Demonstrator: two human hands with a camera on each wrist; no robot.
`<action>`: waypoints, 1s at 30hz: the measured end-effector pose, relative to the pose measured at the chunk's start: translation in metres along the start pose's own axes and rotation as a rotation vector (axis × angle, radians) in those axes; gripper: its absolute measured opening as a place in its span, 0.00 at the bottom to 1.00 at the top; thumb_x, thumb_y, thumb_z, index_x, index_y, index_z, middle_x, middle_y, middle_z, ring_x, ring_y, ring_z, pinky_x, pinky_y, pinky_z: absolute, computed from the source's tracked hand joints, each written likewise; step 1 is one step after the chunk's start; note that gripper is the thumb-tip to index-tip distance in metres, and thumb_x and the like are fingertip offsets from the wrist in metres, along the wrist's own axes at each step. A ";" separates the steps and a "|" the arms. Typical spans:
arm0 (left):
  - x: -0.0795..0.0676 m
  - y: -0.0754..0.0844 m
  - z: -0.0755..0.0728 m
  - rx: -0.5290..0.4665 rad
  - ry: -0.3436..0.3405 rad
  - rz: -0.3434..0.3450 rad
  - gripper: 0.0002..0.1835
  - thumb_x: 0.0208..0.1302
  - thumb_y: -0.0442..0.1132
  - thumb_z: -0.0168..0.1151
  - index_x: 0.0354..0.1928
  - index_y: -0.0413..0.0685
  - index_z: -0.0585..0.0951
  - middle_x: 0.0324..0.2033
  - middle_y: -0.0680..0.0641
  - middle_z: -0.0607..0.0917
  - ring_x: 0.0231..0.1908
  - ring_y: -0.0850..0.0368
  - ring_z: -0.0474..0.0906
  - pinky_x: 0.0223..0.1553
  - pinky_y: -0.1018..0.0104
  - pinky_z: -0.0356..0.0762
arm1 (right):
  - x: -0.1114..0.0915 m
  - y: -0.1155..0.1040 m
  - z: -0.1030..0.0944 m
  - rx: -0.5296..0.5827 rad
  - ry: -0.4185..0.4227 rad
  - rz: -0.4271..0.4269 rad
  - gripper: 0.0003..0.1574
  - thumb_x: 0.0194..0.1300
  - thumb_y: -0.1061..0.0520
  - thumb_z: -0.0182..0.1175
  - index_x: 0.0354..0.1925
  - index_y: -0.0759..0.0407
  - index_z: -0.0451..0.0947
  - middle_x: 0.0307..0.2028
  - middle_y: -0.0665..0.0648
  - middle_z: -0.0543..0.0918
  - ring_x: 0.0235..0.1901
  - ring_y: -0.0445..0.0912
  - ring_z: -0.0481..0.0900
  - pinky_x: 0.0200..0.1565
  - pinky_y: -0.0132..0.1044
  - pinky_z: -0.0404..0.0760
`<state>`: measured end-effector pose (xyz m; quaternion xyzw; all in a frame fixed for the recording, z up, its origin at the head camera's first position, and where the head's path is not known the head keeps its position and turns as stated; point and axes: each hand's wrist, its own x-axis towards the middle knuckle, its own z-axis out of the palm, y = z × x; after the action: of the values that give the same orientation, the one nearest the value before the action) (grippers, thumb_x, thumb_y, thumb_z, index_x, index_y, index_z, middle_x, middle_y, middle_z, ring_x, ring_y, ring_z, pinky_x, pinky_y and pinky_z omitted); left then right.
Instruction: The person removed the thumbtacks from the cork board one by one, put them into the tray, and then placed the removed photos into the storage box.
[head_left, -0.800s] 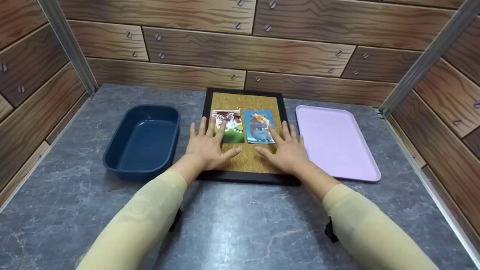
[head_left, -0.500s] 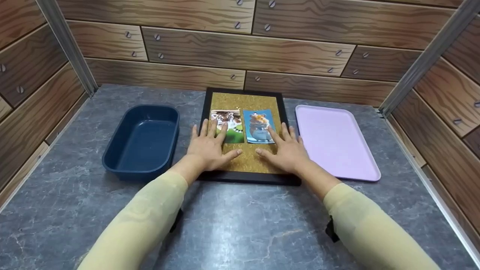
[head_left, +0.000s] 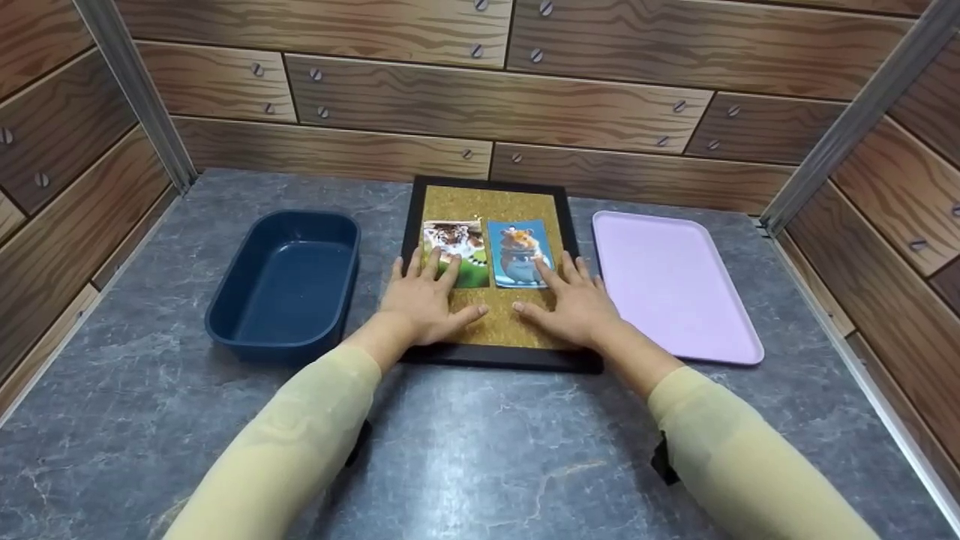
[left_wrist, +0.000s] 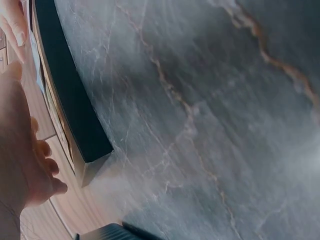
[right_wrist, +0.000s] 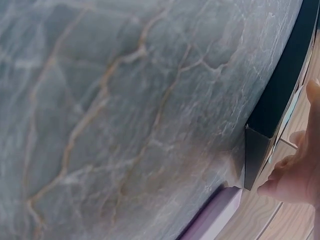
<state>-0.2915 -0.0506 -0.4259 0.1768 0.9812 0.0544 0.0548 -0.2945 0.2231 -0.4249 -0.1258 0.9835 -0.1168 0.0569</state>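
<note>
Cork board point(head_left: 501, 327) lies flat mid-table, black frame, long axis running away from the person, far end near the back wall point(head_left: 420, 97). Tiger card point(head_left: 459, 237) and hamster card point(head_left: 519, 241) sit side by side on it, both portrait, heads toward the wall. Left hand point(head_left: 422, 304) and right hand point(head_left: 577, 306) both empty, fingers spread over the board's sides; can't tell if they touch it. Table point(head_left: 480, 450) is grey marbled, walls wood-plank print. Blue bin point(head_left: 285, 300) left, lilac tray point(head_left: 675, 289) right. Left hand hides tiger card's lower-left corner. Wrist cams: board edge-on, both hands cropped.
</note>
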 end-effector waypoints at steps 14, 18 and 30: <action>0.001 -0.002 0.006 -0.017 -0.018 -0.008 0.53 0.71 0.81 0.36 0.87 0.56 0.51 0.83 0.35 0.51 0.82 0.32 0.42 0.78 0.31 0.47 | 0.001 0.004 0.003 0.000 -0.047 0.007 0.64 0.70 0.16 0.48 0.86 0.51 0.49 0.83 0.72 0.42 0.81 0.70 0.40 0.78 0.67 0.48; -0.001 -0.002 0.005 -0.015 -0.016 -0.007 0.53 0.71 0.81 0.38 0.86 0.55 0.53 0.83 0.34 0.53 0.82 0.32 0.43 0.78 0.32 0.47 | 0.002 0.005 0.004 0.000 -0.043 0.006 0.64 0.70 0.16 0.49 0.86 0.52 0.49 0.83 0.72 0.42 0.82 0.69 0.40 0.78 0.67 0.48; -0.003 -0.003 0.005 0.010 -0.046 -0.011 0.53 0.71 0.81 0.41 0.86 0.57 0.53 0.83 0.34 0.52 0.82 0.32 0.43 0.79 0.33 0.46 | 0.001 0.006 0.007 -0.021 -0.012 -0.012 0.64 0.69 0.16 0.50 0.85 0.52 0.52 0.82 0.73 0.46 0.82 0.68 0.43 0.76 0.68 0.55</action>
<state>-0.2894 -0.0540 -0.4308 0.1726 0.9810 0.0451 0.0767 -0.2965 0.2274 -0.4329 -0.1329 0.9836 -0.1061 0.0607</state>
